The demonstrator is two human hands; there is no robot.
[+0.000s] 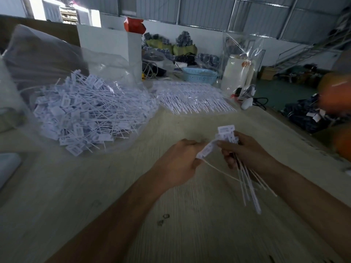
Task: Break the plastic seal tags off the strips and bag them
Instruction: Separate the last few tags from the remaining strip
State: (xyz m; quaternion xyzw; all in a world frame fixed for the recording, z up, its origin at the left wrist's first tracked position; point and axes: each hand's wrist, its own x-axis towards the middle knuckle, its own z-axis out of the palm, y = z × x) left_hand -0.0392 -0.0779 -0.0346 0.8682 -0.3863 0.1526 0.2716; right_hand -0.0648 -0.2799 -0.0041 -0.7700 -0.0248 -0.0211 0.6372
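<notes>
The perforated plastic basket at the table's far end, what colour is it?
Light blue: the perforated plastic basket shows best in the head view, the only one.

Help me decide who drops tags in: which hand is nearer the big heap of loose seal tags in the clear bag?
Left. The left hand is just right of and below the heap of loose seal tags; the right hand is farther right, gripping a bundle of tags.

Left fingertips hidden behind the tag [206, 149] pinched by left hand [177, 162]. Tag heads partly covered by right hand [247, 150]. Print on tags too small to read. Right of the hands, orange blob [334, 92] blurred, cut by frame edge, unidentifiable. Bag [28, 59] cut off at left.
</notes>
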